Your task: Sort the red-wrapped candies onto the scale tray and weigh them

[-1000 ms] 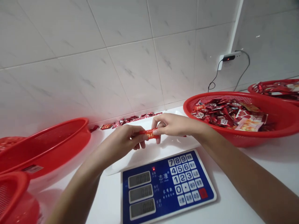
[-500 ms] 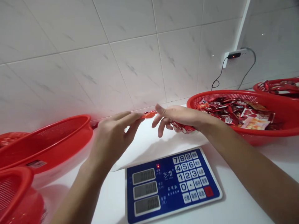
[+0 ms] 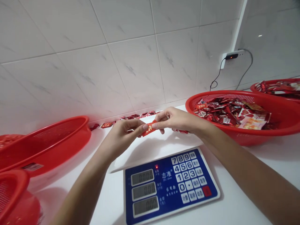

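I see the left hand [image 3: 124, 134] and the right hand [image 3: 174, 120] both pinching one small red candy [image 3: 149, 130] by its ends, just above the white scale plate [image 3: 140, 151]; a moment ago the hands were apart and the right fingers were spread. The wrapper looks shiny and crinkly; more red wrappers peek out under the right palm. The blue scale face [image 3: 171, 184] is flat with square keys; the round red mesh basket [image 3: 236, 139] on the right holds a pile of candies.

Your left hand [image 3: 124, 135] and right hand [image 3: 176, 120] are bare, fingers slim, nails cut short. Behind the wrists, your left forearm [image 3: 85, 189] and right forearm [image 3: 248, 170] run uncovered to the edge of view.
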A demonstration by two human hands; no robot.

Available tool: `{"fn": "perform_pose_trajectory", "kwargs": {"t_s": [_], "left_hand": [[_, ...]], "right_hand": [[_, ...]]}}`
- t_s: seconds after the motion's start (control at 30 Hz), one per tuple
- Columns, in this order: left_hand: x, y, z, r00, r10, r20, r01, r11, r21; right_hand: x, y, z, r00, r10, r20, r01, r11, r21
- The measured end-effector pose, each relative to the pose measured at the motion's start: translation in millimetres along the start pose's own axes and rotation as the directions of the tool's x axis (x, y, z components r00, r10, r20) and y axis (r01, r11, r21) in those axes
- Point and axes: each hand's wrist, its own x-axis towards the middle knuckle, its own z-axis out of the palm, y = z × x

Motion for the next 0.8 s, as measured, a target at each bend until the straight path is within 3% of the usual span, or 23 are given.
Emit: {"fn": "perform_pose_trajectory", "kwargs": {"t_s": [0.07,0.13,0.23,0.3,0.4,0.5,0.57,0.63,0.7,0.8], "left_hand": [[1,-4,1,0.999,-0.041,-0.022,0.043,0.997,0.067],[2,-7,3,0.996,-0.091,0.003,0.09,0.983,0.16],[4,-10,8,0.992,-0.105,0.076,0.084,0.968,0.236],[4,-7,12,0.996,-0.089,0.018,0.082,0.967,0.242],[-1,8,16,0.995,-0.08,-0.065,0.088,0.987,0.132],[-5,21,19,0.989,-0.052,0.138,0.073,0.986,-0.15],[-5,22,21,0.979,-0.033,0.202,0.094,0.95,-0.299],[-3,16,20,0.991,-0.061,0.119,0.1,0.931,-0.351],[0,6,15,0.993,-0.11,0.037,0.116,0.947,-0.301],[1,-4,6,0.986,-0.135,0.096,0.152,0.97,-0.188]], "right_hand": [[1,1,1,0.995,0.046,-0.09,-0.039,0.996,0.083],[3,1,0,0.977,0.076,-0.201,-0.018,0.961,0.277],[8,-1,1,0.956,0.117,-0.27,0.076,0.788,0.611],[11,-4,5,0.953,0.125,-0.276,0.13,0.656,0.744],[14,-11,18,0.937,0.088,-0.337,0.235,0.554,0.799],[13,-17,32,0.895,-0.056,-0.443,0.404,0.526,0.749],[12,-17,35,0.878,-0.162,-0.451,0.462,0.538,0.705],[11,-14,31,0.898,-0.213,-0.384,0.427,0.627,0.652],[11,-9,21,0.944,-0.205,-0.257,0.319,0.759,0.567],[10,0,4,0.98,-0.153,-0.124,0.19,0.901,0.391]]}}
